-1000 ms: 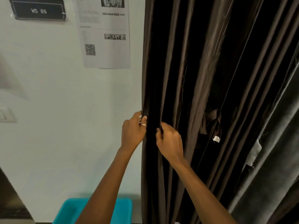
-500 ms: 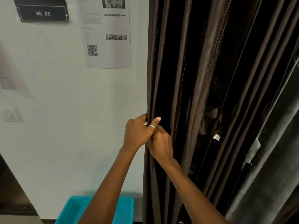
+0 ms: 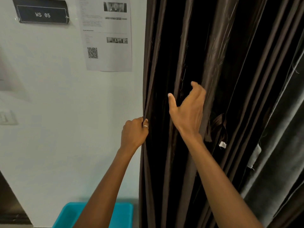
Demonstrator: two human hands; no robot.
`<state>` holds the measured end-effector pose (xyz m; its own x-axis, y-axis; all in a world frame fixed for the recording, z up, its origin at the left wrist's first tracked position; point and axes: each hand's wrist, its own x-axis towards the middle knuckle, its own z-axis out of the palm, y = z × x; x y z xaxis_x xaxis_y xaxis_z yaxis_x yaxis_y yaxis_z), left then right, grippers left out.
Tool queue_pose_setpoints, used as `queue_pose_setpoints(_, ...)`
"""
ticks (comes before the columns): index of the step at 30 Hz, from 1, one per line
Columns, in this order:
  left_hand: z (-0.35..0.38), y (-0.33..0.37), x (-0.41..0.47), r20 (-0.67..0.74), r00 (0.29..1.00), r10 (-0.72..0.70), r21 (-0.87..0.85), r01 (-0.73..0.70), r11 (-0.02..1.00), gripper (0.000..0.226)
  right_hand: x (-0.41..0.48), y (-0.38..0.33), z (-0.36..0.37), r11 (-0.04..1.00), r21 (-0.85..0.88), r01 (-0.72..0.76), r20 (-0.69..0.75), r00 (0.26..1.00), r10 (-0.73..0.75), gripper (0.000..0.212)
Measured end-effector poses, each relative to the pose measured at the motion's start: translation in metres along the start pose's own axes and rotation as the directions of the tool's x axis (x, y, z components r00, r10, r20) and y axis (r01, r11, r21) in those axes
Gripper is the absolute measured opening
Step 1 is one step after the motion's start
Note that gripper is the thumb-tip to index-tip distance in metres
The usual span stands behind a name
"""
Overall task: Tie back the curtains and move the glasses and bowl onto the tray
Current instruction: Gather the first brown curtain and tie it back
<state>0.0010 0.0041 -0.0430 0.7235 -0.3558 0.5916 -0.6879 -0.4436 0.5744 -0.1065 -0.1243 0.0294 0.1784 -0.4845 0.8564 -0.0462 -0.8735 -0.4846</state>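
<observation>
Right hand (image 3: 189,112) opened, raised; plaque (image 3: 42,13) "WS 05"

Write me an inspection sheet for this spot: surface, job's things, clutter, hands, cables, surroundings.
Surface: nothing seen.
Job's things: brown curtain hanging loose, untied; glasses, bowl and tray not in view.
Clutter: teal bin low by the wall.
Hands: left hand grips the curtain's left edge; right hand open in front of the folds.
Cables: nothing seen.
Surroundings: white wall with WS 05 sign, printed sheet, switch; grey curtain at right.
</observation>
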Motion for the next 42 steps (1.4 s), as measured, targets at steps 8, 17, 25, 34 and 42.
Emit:
queue_pose_setpoints(8,-0.006,-0.003,0.0,-0.019,1.0,-0.004,0.0,0.004,1.0,0.048,0.047,0.004,0.016,0.981,-0.166,-0.099,0.265,0.954,0.141,0.055)
queue_pose_setpoints(17,-0.023,-0.023,0.002,-0.044,0.999,0.004,0.016,-0.003,1.0,0.043,-0.116,0.089,0.02,0.956,-0.126,-0.266,0.533,0.794,0.291,0.021)
queue_pose_setpoints(25,0.0,-0.008,-0.004,0.073,0.995,0.071,-0.042,-0.068,0.997,0.038,-0.129,0.047,0.032,0.99,-0.096,-0.098,0.659,0.739,0.137,0.051)
queue_pose_setpoints(34,0.02,0.005,-0.013,0.148,0.987,0.055,-0.097,-0.041,0.994,0.033,-0.127,0.03,0.042,0.997,-0.061,-0.036,0.714,0.697,0.069,0.046)
queue_pose_setpoints(42,0.044,-0.015,-0.038,0.233,0.972,0.006,-0.144,0.028,0.989,0.031,-0.128,0.039,0.035,0.992,-0.067,-0.107,0.713,0.69,0.123,0.066)
